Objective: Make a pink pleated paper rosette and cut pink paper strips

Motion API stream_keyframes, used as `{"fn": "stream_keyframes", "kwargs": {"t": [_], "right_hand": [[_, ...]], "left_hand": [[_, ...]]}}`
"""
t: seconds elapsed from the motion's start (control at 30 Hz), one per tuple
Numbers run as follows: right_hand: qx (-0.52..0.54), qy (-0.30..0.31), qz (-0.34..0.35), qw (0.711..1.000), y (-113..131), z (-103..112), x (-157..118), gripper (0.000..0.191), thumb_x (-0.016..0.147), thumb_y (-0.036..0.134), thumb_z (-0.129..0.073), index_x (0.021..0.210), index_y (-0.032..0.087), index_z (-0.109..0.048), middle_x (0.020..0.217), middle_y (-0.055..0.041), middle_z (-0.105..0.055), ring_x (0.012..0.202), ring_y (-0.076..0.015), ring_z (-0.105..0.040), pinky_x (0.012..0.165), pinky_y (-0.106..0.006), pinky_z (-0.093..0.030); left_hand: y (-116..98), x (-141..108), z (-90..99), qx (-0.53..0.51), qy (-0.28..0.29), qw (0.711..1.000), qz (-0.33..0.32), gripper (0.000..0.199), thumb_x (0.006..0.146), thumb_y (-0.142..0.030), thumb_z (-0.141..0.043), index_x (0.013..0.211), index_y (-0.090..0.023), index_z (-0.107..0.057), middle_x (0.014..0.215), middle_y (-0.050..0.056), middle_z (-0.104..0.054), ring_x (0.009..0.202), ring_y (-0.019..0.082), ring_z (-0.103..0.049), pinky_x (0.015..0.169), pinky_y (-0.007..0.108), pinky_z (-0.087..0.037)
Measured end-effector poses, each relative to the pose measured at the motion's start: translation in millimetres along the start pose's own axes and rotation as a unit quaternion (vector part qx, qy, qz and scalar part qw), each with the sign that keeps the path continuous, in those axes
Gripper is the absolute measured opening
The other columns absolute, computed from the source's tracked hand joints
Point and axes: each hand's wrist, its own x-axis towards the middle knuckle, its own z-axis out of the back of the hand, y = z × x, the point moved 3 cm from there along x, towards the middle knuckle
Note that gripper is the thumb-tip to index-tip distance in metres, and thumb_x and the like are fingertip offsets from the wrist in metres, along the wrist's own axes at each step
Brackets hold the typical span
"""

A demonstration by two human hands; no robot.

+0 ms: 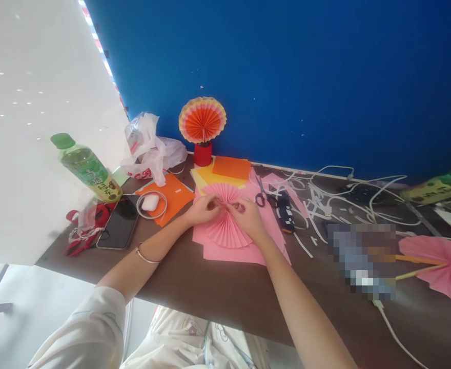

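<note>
A pleated pink paper fan (229, 230) spreads out above a stack of pink paper sheets (275, 241). My left hand (204, 209) pinches the fan near its centre, fingers closed on the folds. From the other side, my right hand (248, 218) grips the same middle part between thumb and fingers. The fan's pleats open above and below the two hands; its very centre is partly hidden by my fingertips. Just right of the fan lie dark-handled scissors (260, 197). Yellow sheets (202, 179) and a folded orange sheet (231, 167) lie behind it.
A finished orange and yellow paper fan (202, 120) stands in a red holder (203, 154). Leftward are a green-capped bottle (87, 169), a phone (118, 223), a white earphone case (150, 202) and a plastic bag (144, 148). Cables and paper strips (318, 202) clutter the right, near another pink fan (441, 256).
</note>
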Motion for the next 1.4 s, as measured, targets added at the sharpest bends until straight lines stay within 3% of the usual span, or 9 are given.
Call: {"fn": "stream_keyframes", "kwargs": {"t": [0.17,0.37,0.67,0.9,1.1,1.4], "right_hand": [[0.031,0.012,-0.014,0.999,2,-4,-1,0.009,0.075,0.026,-0.055,0.072,0.021,-0.061,0.073,-0.0038,-0.061,0.073,-0.0189,-0.054,0.067,-0.033,-0.043],[0.08,0.002,-0.024,0.996,8,1,0,0.009,0.074,0.026,-0.053,0.077,0.019,-0.058,0.077,-0.0041,-0.062,0.073,-0.0178,-0.056,0.066,-0.031,-0.044],[0.003,0.02,-0.038,0.999,-4,4,-2,0.009,0.071,0.028,-0.057,0.073,0.02,-0.059,0.079,-0.0057,-0.062,0.078,-0.0206,-0.056,0.068,-0.034,-0.045],[0.012,-0.002,-0.012,1.0,3,3,0,0.011,0.074,0.025,-0.051,0.067,0.019,-0.058,0.072,-0.0045,-0.062,0.072,-0.0182,-0.055,0.066,-0.031,-0.042],[0.031,-0.007,-0.035,0.999,0,2,-1,0.012,0.074,0.026,-0.051,0.067,0.018,-0.059,0.073,-0.0045,-0.064,0.07,-0.017,-0.055,0.064,-0.029,-0.042],[0.041,-0.001,-0.06,0.997,-7,4,-2,0.014,0.072,0.029,-0.054,0.071,0.017,-0.06,0.075,-0.0052,-0.065,0.071,-0.0172,-0.056,0.066,-0.03,-0.043]], "left_hand": [[1,3,-3.2,0.018,0.023,1.0,0.001,0.021,0.074,-0.024,-0.053,0.091,-0.015,-0.062,0.059,-0.003,-0.055,0.052,0.008,-0.046,0.05,0.02,-0.036],[2,4,-4.7,0.018,0.006,1.0,-0.006,0.019,0.077,-0.026,-0.052,0.078,-0.014,-0.066,0.058,-0.001,-0.058,0.051,0.008,-0.046,0.05,0.02,-0.035],[0,3,-1.3,0.034,-0.012,0.999,0.014,0.014,0.072,-0.019,-0.051,0.075,-0.014,-0.064,0.062,0.0,-0.059,0.055,0.009,-0.049,0.053,0.021,-0.037],[-9,-1,-6.7,0.086,0.019,0.996,-0.004,0.025,0.073,-0.039,-0.057,0.066,-0.015,-0.058,0.058,-0.001,-0.054,0.053,0.01,-0.046,0.05,0.022,-0.034],[-8,0,-10.9,0.121,0.057,0.99,-0.053,0.022,0.08,-0.03,-0.047,0.065,-0.016,-0.055,0.062,0.0,-0.056,0.058,0.012,-0.049,0.057,0.024,-0.036],[0,2,-7.2,0.089,0.003,0.995,-0.038,0.018,0.081,-0.023,-0.041,0.072,-0.016,-0.054,0.077,0.004,-0.058,0.072,0.015,-0.054,0.068,0.027,-0.042]]}}
